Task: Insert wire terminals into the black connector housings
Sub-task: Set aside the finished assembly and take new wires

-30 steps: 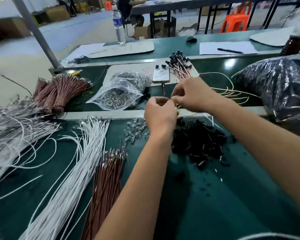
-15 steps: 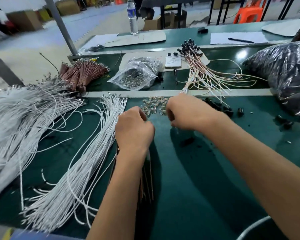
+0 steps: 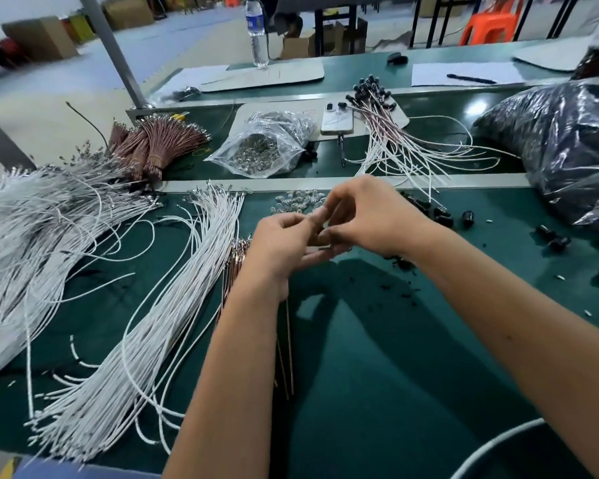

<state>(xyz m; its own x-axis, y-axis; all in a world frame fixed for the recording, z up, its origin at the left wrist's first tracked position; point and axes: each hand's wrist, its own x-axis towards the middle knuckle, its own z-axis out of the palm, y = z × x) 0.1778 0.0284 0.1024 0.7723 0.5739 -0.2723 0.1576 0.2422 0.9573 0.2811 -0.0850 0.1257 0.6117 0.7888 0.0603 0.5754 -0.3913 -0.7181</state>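
Both hands meet above the green table: left hand and right hand, fingers curled together, contents blurred. Black housings lie just right. Bottle label unreadable.

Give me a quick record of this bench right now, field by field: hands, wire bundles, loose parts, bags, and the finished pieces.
Left hand: left hand raised over the mat, fingertips meeting the right hand; what it pinches is too small to tell
Right hand: right hand fingers curled toward the left
White wires: white wire bundle fanned left of the forearm
Brown wires: brown wire bundle far left
Loose housings: black connector housings scattered to the right
Bags: clear bag of metal parts; black plastic bag far right
Finished: wired connectors beside the phone
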